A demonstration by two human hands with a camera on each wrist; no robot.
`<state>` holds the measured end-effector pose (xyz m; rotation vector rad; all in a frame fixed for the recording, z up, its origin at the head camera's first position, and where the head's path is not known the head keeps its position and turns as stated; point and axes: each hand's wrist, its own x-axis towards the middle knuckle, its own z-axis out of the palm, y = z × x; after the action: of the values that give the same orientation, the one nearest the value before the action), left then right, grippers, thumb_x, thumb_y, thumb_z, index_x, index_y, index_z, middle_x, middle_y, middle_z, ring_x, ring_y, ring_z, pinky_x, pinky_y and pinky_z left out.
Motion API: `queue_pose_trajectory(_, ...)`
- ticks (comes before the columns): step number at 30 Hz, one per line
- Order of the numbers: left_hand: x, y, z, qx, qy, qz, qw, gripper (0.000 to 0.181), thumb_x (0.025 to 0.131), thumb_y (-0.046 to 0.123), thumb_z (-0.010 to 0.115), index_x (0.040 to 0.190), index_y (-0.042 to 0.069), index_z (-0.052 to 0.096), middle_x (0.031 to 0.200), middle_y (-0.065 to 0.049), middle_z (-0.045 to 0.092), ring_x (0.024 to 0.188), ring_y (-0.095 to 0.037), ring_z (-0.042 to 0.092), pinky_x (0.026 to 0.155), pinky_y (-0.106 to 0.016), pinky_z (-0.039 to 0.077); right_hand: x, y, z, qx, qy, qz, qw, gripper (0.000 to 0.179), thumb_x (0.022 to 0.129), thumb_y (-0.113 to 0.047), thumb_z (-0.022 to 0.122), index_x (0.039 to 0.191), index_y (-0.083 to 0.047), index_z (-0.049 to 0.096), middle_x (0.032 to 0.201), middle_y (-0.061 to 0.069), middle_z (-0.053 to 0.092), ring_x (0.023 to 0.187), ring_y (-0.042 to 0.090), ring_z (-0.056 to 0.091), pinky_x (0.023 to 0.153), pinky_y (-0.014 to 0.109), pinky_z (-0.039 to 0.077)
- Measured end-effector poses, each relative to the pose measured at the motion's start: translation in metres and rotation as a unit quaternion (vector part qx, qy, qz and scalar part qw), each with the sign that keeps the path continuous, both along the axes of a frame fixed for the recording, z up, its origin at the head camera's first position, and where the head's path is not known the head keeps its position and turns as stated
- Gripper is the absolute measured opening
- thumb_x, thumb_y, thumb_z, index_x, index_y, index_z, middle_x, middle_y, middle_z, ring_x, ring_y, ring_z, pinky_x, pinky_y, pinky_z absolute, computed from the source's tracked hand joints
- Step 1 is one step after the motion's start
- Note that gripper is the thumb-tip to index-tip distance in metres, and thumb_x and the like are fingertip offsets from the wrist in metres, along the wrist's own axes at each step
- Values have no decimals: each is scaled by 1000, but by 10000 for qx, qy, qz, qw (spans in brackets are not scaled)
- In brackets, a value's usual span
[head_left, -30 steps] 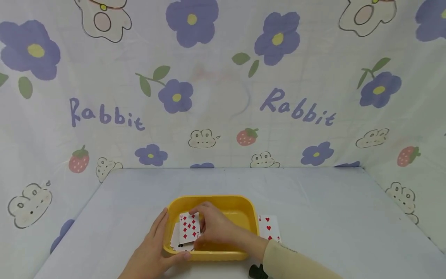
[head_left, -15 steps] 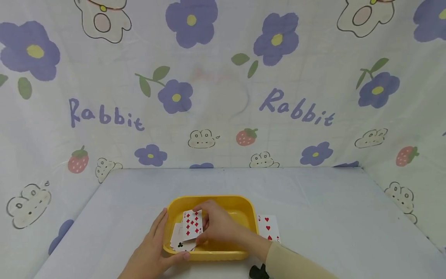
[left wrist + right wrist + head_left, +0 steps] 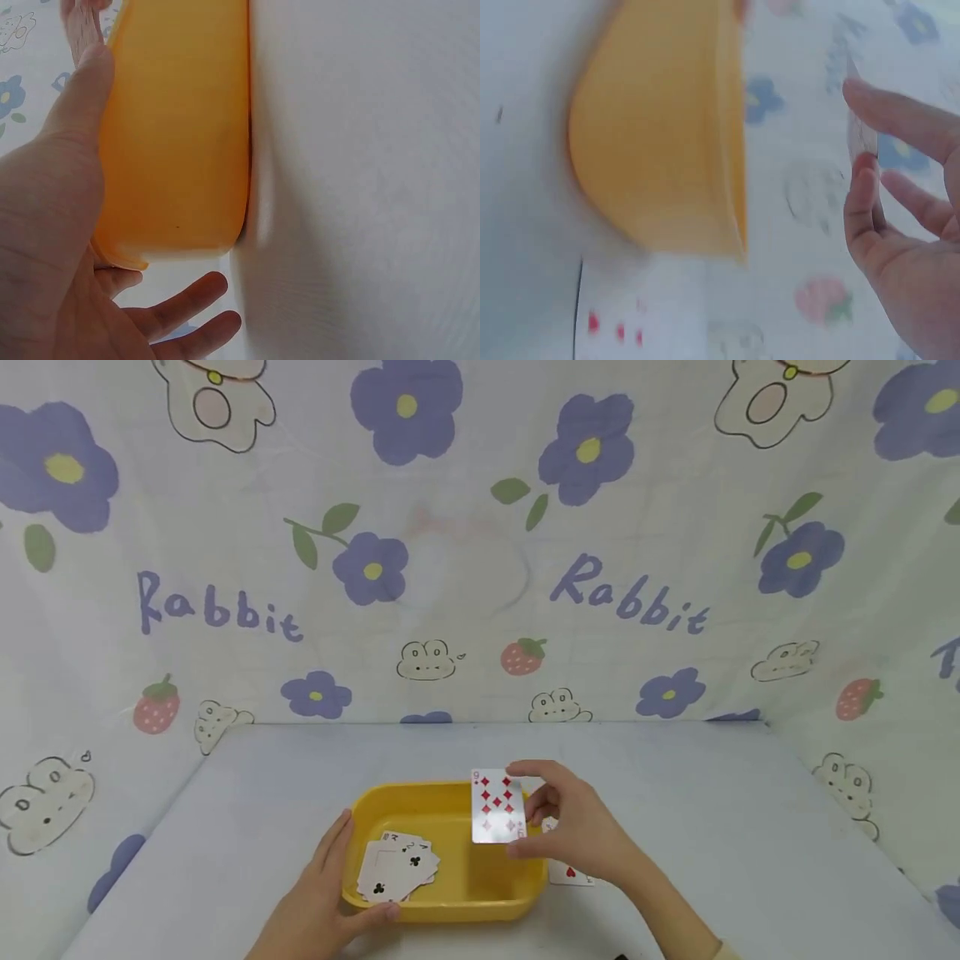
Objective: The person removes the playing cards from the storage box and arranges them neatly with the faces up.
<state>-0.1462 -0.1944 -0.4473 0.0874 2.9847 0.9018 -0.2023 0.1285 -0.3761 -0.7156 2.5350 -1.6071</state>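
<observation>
My right hand [image 3: 585,822] pinches a nine of diamonds playing card [image 3: 497,827] between thumb and fingers. The card is held face toward the head camera, overlapping the right part of the yellow tray [image 3: 457,910] in that view. In the right wrist view the card [image 3: 862,139] appears edge-on, apart from the tray. My left hand [image 3: 311,889] grips the tray's near left corner, thumb along the front rim and fingers at the left side; two fingers stick out free in the left wrist view. Several playing cards [image 3: 390,868], clubs on top, lie overlapped in the tray's left part.
A hearts card [image 3: 572,872] lies on the white table [image 3: 675,827] right beside the tray, partly hidden by my right hand. The edge of a small black object [image 3: 621,957] shows at the bottom. A flower-printed curtain [image 3: 480,568] closes off the back and sides.
My right hand has lifted the nine of diamonds off the pile and moved it right and up, uncovering the clubs cards. The left hand stays at the tray corner.
</observation>
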Motion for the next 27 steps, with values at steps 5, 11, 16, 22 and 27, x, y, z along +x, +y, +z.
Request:
queue_pose_trajectory(5,0,-1,-1,-25,33,-106,9999,132,64,82,65,159,13,5,164,-5,3,142,-35,27,108,-55,34,16,46,0,-347,-598,-387,9969,81,65,-13,94,136,-18,55,91,15,60,85,29,59,81,28,54)
queue_pose_trajectory(11,-1,2,0,-5,-185,32,9998,134,62,82,66,159,14,4,164,-6,2,141,-37,27,107,-59,32,23,100,-16,-296,-791,-767,9935,86,63,-13,94,139,-15,51,91,17,60,85,27,60,79,31,54)
queue_pose_trajectory(16,-2,-1,2,-128,-36,-13,9999,133,64,81,66,159,14,3,164,-6,2,140,-38,30,105,-60,34,9,137,-29,-15,-1035,-998,9896,88,64,-10,93,140,-16,49,93,17,60,86,27,59,71,30,54)
queue_pose_trajectory(22,-3,-1,3,-202,98,-132,9997,131,67,80,67,159,12,3,164,-6,1,140,-37,30,105,-59,35,-6,156,-50,235,-1383,-903,9860,93,63,-9,92,143,-11,46,113,18,58,86,30,59,69,32,53)
queue_pose_trajectory(27,0,2,2,-173,-119,-110,9997,132,67,81,65,159,10,2,164,-9,0,138,-38,32,104,-59,37,-10,160,-69,329,-1385,-684,9875,94,63,-10,92,144,-8,44,136,11,50,90,33,59,67,33,53)
